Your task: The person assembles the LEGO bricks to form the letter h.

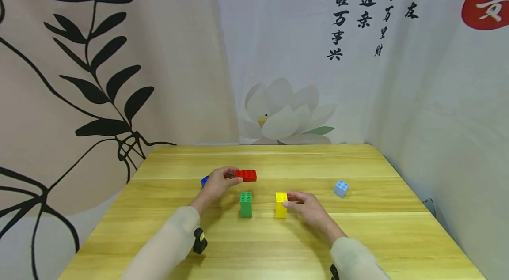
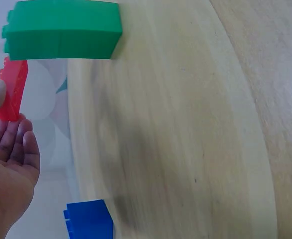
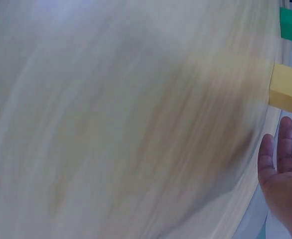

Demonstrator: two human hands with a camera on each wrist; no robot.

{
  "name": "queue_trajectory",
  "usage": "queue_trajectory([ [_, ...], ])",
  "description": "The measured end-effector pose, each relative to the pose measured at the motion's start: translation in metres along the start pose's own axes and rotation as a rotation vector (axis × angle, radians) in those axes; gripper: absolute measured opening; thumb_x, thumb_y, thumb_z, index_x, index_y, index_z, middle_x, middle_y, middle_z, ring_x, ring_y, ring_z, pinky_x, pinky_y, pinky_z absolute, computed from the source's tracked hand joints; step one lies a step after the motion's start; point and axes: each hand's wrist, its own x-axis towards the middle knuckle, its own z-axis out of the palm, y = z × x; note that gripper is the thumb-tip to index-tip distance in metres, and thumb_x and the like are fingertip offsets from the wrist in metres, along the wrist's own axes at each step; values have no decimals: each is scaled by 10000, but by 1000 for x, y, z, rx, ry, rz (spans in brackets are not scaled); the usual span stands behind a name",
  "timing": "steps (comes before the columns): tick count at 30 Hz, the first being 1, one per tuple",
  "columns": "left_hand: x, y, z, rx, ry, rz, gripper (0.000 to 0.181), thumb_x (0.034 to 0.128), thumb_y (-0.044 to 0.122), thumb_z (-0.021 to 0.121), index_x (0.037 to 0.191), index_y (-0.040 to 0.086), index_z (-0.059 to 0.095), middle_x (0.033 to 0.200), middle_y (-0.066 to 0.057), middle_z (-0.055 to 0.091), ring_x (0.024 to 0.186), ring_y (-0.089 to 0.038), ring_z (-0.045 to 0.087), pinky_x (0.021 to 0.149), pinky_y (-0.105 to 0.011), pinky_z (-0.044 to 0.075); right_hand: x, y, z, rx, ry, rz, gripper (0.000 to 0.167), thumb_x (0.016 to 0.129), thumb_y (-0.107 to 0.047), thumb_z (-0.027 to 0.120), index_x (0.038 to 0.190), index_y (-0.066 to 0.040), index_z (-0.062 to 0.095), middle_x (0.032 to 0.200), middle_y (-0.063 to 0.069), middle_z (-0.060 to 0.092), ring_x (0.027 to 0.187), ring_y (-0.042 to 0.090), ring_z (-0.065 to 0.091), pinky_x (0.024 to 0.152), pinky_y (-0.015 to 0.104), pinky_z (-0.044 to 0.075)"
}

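My left hand [image 1: 216, 185] pinches one end of a long red brick [image 1: 247, 175] between thumb and fingers, holding it above the table. The left wrist view shows that red brick [image 2: 14, 89] from the side. Nearer stands an upright green block [image 1: 246, 205], studs on top, touched by neither hand. To its right is an upright yellow block [image 1: 281, 205]. My right hand [image 1: 308, 209] grips it from the right, thumb at its near face and fingers at its side. The thumb is out of sight in the right wrist view, where fingers lie beside the yellow block [image 3: 288, 87].
A blue block [image 1: 204, 181] sits behind my left hand, partly hidden by it. Farther right on the wooden table [image 1: 381, 236] lies a light blue block [image 1: 341, 188]. A printed curtain [image 1: 191, 50] hangs behind the table's far edge.
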Motion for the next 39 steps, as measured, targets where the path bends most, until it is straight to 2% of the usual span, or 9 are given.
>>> queue_trajectory([
  [4,-5,2,-5,-20,-5,-10,475,892,320,754,1302,104,646,1089,-21,655,1014,-200,593,825,-362,522,2,-2,5,12,-11,-8,536,928,-354,704,1360,-57,591,1286,75,633,1112,231,577,959,461,471],
  [9,-13,5,-8,-87,-18,-36,422,863,336,781,1231,149,691,1049,-13,663,962,-200,598,781,-345,495,4,-4,9,5,-23,-2,556,928,-382,697,1372,-66,582,1303,79,623,1131,246,573,968,471,469],
  [17,-27,13,-7,-101,-44,12,401,854,311,797,1206,138,708,1028,-13,670,923,-209,607,761,-387,503,10,-8,17,5,-44,-17,539,931,-384,693,1364,-81,590,1303,76,623,1130,249,568,960,456,474],
  [24,-37,15,-8,-141,-85,43,397,859,296,794,1205,122,707,1011,-31,656,843,-209,609,824,-512,510,12,-12,26,-2,-53,-19,516,932,-380,692,1350,-90,605,1276,62,635,1087,239,569,937,446,484],
  [31,-41,12,-5,-146,-103,44,407,865,288,790,1217,105,700,1028,-45,649,864,-211,600,800,-434,524,14,-14,33,16,-66,-38,496,938,-358,690,1338,-77,609,1269,76,636,1078,231,583,910,431,503],
  [39,-44,10,-1,-121,-137,96,454,860,327,790,1234,90,691,1052,-49,646,873,-207,611,759,-349,534,15,-18,40,14,-76,-46,504,933,-365,696,1338,-78,612,1275,86,634,1083,244,583,903,425,508],
])
